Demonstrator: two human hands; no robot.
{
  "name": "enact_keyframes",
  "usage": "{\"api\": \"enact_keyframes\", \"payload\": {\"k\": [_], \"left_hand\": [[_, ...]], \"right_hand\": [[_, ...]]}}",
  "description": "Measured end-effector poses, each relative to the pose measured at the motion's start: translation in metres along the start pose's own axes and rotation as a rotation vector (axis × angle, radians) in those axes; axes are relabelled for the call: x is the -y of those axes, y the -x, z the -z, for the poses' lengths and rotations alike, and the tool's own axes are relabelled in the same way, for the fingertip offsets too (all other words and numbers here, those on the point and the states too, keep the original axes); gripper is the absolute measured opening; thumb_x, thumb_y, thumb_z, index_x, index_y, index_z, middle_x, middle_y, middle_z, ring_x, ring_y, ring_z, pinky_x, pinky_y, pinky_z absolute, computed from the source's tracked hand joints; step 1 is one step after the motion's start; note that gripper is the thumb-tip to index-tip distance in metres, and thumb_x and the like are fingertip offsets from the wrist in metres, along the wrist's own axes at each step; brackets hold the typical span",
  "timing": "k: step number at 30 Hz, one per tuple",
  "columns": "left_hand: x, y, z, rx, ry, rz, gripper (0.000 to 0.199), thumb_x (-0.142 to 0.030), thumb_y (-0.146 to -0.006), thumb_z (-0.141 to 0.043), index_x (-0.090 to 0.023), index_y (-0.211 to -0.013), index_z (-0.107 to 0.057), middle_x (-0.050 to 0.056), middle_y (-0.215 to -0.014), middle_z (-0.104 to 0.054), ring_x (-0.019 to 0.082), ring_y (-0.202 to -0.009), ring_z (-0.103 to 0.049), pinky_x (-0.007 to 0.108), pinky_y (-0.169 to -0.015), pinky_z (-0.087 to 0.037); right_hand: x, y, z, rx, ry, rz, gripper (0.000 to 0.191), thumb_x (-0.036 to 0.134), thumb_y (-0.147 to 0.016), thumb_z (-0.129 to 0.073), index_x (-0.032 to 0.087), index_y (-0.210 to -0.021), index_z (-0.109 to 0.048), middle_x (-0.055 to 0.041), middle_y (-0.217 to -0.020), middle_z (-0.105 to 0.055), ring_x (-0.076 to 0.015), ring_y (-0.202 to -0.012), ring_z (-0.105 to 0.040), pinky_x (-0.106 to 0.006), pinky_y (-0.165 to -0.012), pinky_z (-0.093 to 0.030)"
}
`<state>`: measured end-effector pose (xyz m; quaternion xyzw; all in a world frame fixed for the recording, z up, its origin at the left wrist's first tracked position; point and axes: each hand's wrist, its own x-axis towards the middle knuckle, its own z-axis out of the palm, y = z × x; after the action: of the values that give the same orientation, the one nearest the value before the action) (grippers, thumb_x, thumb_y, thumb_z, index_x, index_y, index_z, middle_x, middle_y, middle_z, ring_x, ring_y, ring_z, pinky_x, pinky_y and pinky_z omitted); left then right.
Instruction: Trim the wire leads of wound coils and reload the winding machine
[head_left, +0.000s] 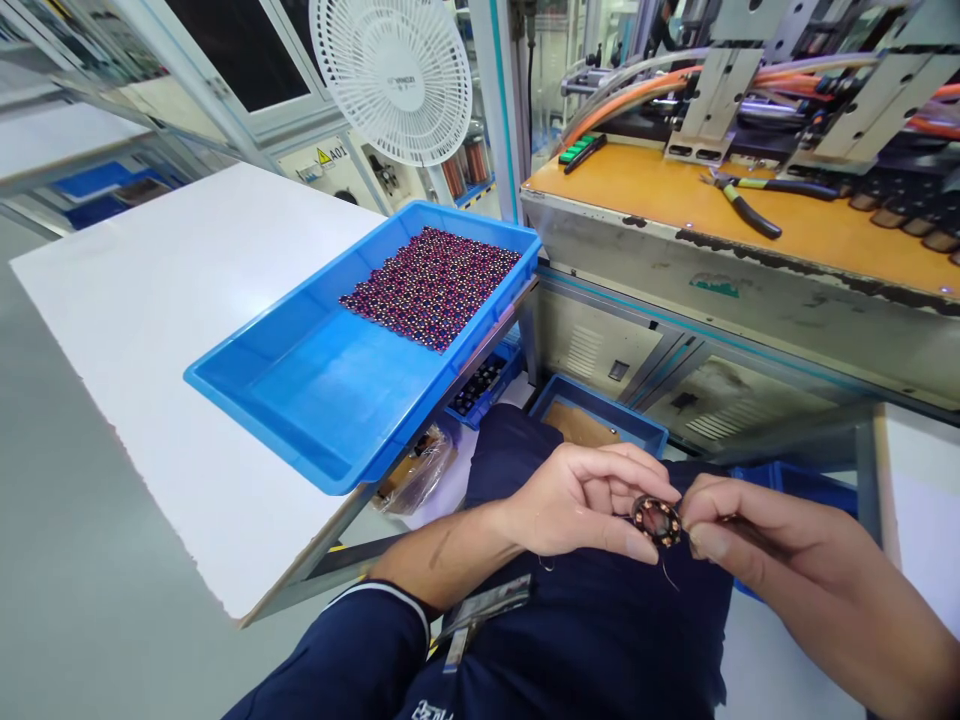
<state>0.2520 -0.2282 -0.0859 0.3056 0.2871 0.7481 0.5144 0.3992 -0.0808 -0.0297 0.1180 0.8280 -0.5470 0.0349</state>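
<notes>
Over my lap, my left hand (581,500) is closed around a small ring-shaped motor stator (657,521), black with copper windings showing around its opening. Thumb and fingers grip it at its left edge and top. My right hand (739,525) pinches at the stator's right edge, with thumb and forefinger together. A thin wire end hangs below the stator; whether the right fingers hold a wire cannot be made out. To the left, a blue tray (300,385) carries many small dark red and black parts (435,285) packed in rows at its far end.
The tray stands on a white table (150,330). Beyond it is a white fan (394,75). On the machine's orange bench (622,195) lie cutting pliers (750,200) and several cylindrical parts (892,215). A blue bin (645,430) sits below the bench.
</notes>
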Motion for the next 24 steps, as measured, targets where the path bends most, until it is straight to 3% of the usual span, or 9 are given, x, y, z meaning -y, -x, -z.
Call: {"api": "enact_keyframes", "payload": {"k": [12,15,19,21,24], "left_hand": [[0.001,-0.001,0.000,-0.043,-0.131,0.006,0.045,-0.024,-0.043,-0.097,-0.015,-0.082,-0.077,0.002,-0.092,-0.059,0.008,-0.071,-0.061,0.022,-0.068,-0.056],[0.000,-0.001,0.000,-0.025,-0.104,0.015,0.044,-0.022,-0.045,-0.097,-0.013,-0.081,-0.074,0.002,-0.093,-0.059,0.007,-0.070,-0.064,0.021,-0.067,-0.056],[-0.002,-0.002,-0.002,-0.008,-0.060,0.066,0.044,-0.021,-0.046,-0.096,-0.012,-0.082,-0.072,0.002,-0.093,-0.058,0.009,-0.071,-0.066,0.020,-0.065,-0.056],[-0.002,-0.002,-0.003,-0.010,-0.024,0.110,0.046,-0.020,-0.044,-0.097,-0.011,-0.081,-0.071,0.001,-0.092,-0.059,0.008,-0.069,-0.065,0.019,-0.064,-0.055],[0.002,-0.002,-0.003,-0.018,0.038,0.179,0.048,-0.016,-0.042,-0.097,-0.012,-0.083,-0.072,0.001,-0.093,-0.062,0.007,-0.069,-0.064,0.019,-0.065,-0.054]], "right_hand": [[0.005,0.002,-0.002,-0.004,0.114,0.075,0.026,0.043,-0.099,-0.054,0.024,-0.084,-0.063,0.0008,-0.077,-0.061,-0.0128,-0.068,-0.057,-0.017,-0.057,-0.048],[-0.004,0.005,0.006,-0.042,0.267,0.238,0.013,0.036,-0.098,-0.058,0.025,-0.092,-0.061,0.0013,-0.088,-0.063,-0.0122,-0.077,-0.062,-0.017,-0.064,-0.051],[-0.014,0.003,0.018,-0.242,0.528,0.582,0.013,0.027,-0.094,-0.065,0.023,-0.106,-0.062,-0.0029,-0.102,-0.063,-0.0147,-0.090,-0.064,-0.022,-0.078,-0.053],[-0.015,0.001,0.020,-0.250,0.625,0.685,0.018,0.021,-0.093,-0.065,0.022,-0.111,-0.063,-0.0040,-0.106,-0.064,-0.0166,-0.095,-0.064,-0.026,-0.084,-0.054],[-0.013,-0.001,0.017,-0.181,0.608,0.716,0.022,0.017,-0.093,-0.062,0.023,-0.114,-0.063,-0.0033,-0.106,-0.066,-0.0175,-0.095,-0.066,-0.029,-0.084,-0.057]]}}
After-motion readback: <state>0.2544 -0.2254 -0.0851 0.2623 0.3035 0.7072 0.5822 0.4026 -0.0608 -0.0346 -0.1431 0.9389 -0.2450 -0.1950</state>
